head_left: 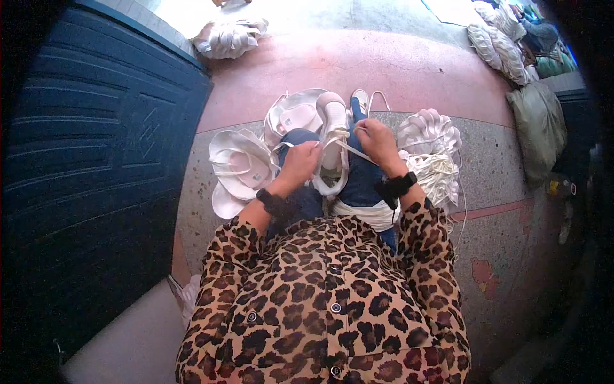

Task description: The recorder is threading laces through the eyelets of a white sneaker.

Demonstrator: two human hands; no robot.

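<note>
A pale pink and white shoe upper (333,121) rests across my knees, its toe pointing away from me and its opening toward me. A white shoelace (359,153) runs through its front. My left hand (300,168) is closed on one lace end, left of the upper. To the right and slightly farther off, my right hand (377,142) pinches the other end. The lace stretches from the upper toward both hands. How far it is threaded is too small to tell.
Stacked shoe uppers (238,164) lie by my left leg. On my right are nested uppers (430,130) and a heap of white laces (432,171). A blue door (102,141) stands at left. Bundles (230,38) and a grey-green sack (538,131) sit farther out.
</note>
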